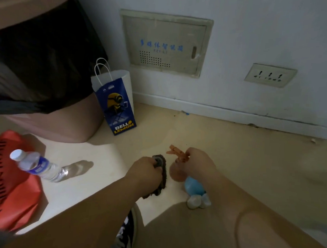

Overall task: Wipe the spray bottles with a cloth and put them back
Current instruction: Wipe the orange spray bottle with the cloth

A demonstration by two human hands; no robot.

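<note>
spray bottle (193, 184): orange trigger head, blue body | nozzle points left, long axis head-far to base-near | right hand (199, 163) grips head | left hand (145, 171) clutches dark cloth (163, 174)

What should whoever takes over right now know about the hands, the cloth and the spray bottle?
Left hand: grips the dark cloth.
Right hand: holds the spray bottle just under its orange trigger, above the floor.
The cloth is close beside the bottle's body; contact is unclear.
Done: bottle and cloth are both in hand; how much has been wiped cannot be told.
Left: wipe it and put it back. No other spray bottle is clearly in view.
</note>
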